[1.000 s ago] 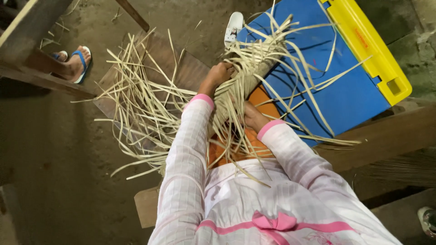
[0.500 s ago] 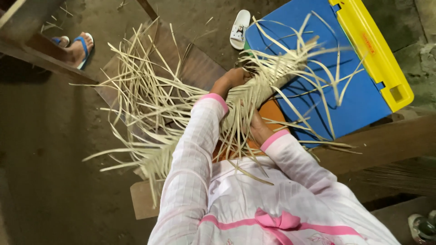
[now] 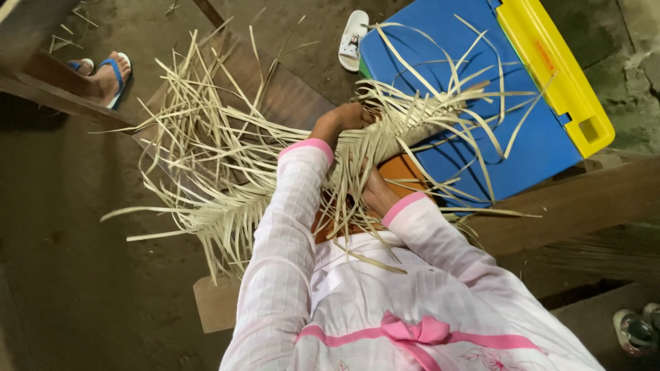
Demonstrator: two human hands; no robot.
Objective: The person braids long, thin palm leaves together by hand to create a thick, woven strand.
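A bare earthen floor (image 3: 82, 288) lies under everything here. Nearest, the right hand (image 3: 375, 192) is buried among the pale strips, its fingers hidden, so I cannot tell their grip. Just beyond, the left hand (image 3: 340, 118) closes its fingers on the woven bundle (image 3: 405, 134), whose long axis runs up-right over the blue-and-yellow plastic case (image 3: 543, 130). A white sandal (image 3: 354, 38) lies farthest.

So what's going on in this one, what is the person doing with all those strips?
A person in a pink and white garment holds a woven bundle of pale leaf strips over their lap. The left hand grips the bundle from above, and the right hand is pushed in among the strips underneath. Loose ends fan out to both sides. A blue and yellow plastic box lies beyond it, with a white sandal on the floor nearby.
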